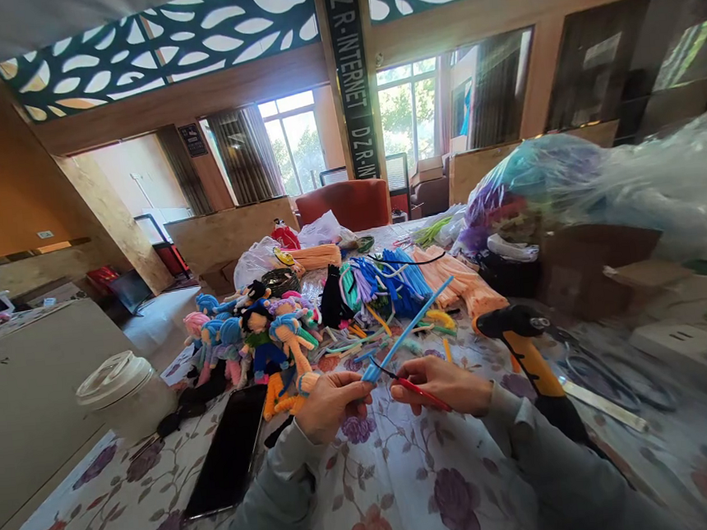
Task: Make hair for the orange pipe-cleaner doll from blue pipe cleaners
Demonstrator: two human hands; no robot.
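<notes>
My left hand (336, 402) pinches the lower end of a blue pipe cleaner (417, 319), which slants up to the right over the table. My right hand (443, 384) is closed on a pair of small scissors with red handles (425, 394). Their dark blades reach left to the pipe cleaner, close to my left fingertips. Whether the blades have cut into it I cannot tell. Beyond my hands lie loose pipe cleaner pieces in several colours and a bundle of blue pipe cleaners (409, 277).
Left of my hands are several small dolls (260, 327), a black phone (230, 449) and a white lidded container (120, 392). A yellow and black glue gun (525, 345) stands at right. Peach pipe cleaners (460, 280) and plastic bags (568, 172) lie farther back. A floral cloth (404, 491) covers the table.
</notes>
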